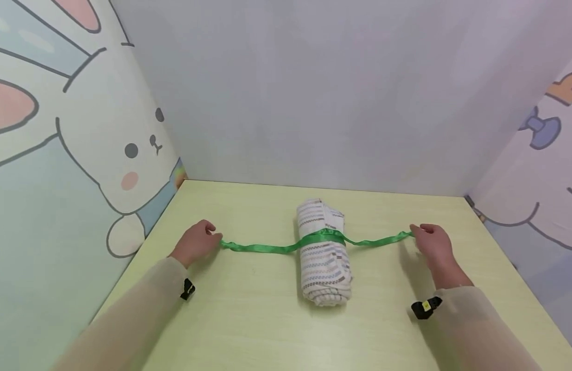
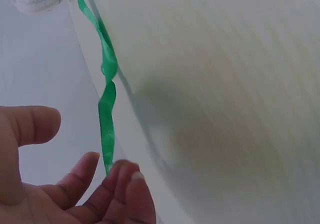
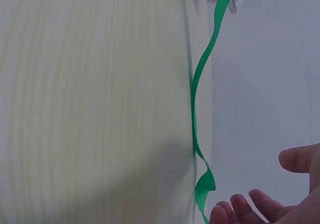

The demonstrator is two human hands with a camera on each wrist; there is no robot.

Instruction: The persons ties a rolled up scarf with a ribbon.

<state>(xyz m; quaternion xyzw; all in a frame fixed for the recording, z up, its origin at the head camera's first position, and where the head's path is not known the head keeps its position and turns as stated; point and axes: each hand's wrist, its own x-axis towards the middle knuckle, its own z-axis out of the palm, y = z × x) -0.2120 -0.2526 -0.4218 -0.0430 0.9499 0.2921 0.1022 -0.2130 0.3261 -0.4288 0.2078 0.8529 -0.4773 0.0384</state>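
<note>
A rolled cloth with striped bands (image 1: 324, 270) lies lengthwise on the table. Around its middle passes a green ribbon (image 1: 267, 249), whose two tails stretch out to either side. My left hand (image 1: 198, 245) pinches the left tail at its end. In the left wrist view the thumb and fingertips (image 2: 137, 196) meet at the ribbon, while another finger stands apart. On the other side my right hand (image 1: 434, 245) pinches the right tail's end. That tail (image 3: 194, 104) is twisted near the fingers, and the right wrist view cuts off its very end.
The pale wood-grain table (image 1: 249, 330) reaches back to a plain grey wall (image 1: 314, 93). Cartoon-printed walls stand at the left (image 1: 96, 129) and the right (image 1: 532, 190). Small black devices (image 1: 187, 289) sit at both wrists.
</note>
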